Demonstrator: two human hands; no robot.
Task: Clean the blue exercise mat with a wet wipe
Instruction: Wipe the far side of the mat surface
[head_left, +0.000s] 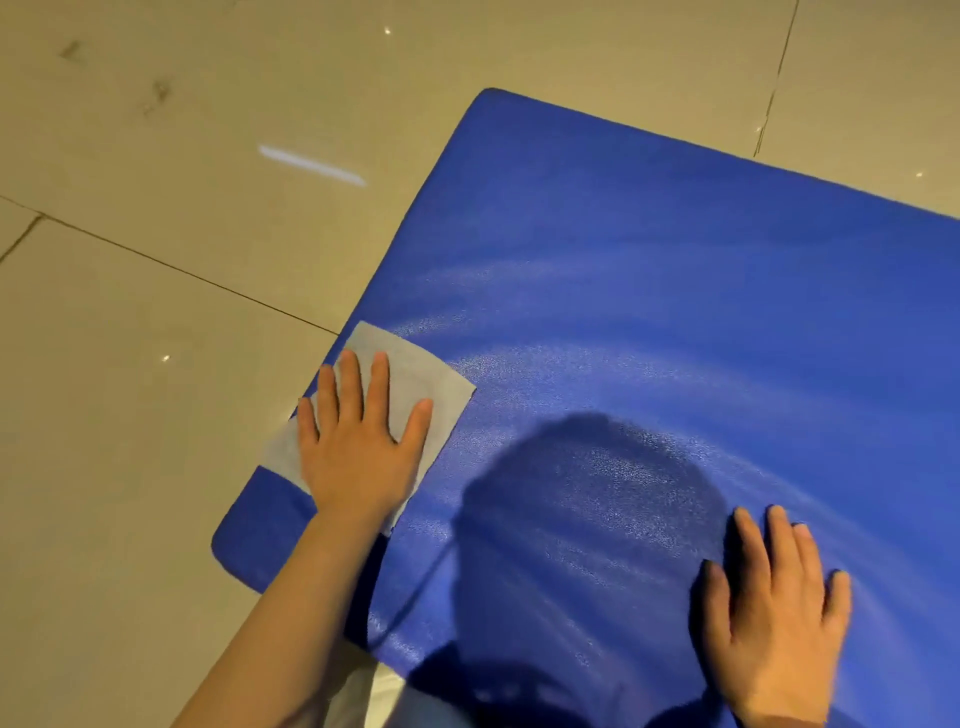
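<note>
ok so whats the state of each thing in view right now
blue exercise mat: unrolled flat on the tiled floor, streaked with wet sheen
wet wipe: spread flat at the mat's left edge, pinned under the palm
left hand: open, pressing the wipe
right hand: open, flat on the mat

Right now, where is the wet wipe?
In the head view, the wet wipe lies flat under the left hand, at the blue mat's left edge.
</note>
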